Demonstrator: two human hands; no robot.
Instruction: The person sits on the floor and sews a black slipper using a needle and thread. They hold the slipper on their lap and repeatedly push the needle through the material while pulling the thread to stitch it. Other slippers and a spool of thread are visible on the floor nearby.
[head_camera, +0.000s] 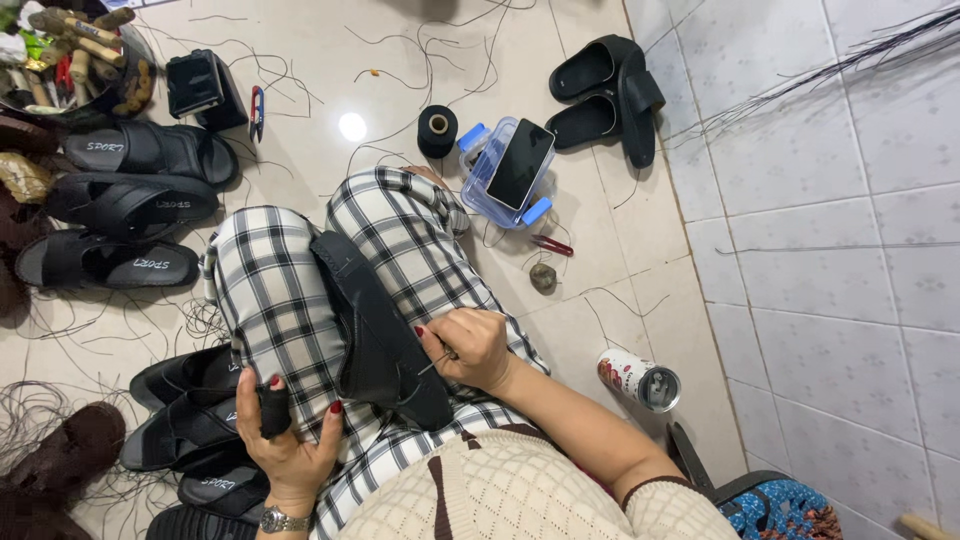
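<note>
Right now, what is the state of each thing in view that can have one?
Black shoe: lying on the lap, being sewn.
Right hand: closed, pinching a needle on the shoe.
Left hand: gripping a small black object.
Plastic box: lid on, phone on top, screen dark.
Can: lying on its side.
Thread spool: upright.

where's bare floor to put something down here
Bare tile lies between the thread spool, the small black box and the knees. Crowded: sandals left, plastic box and can right.
</note>
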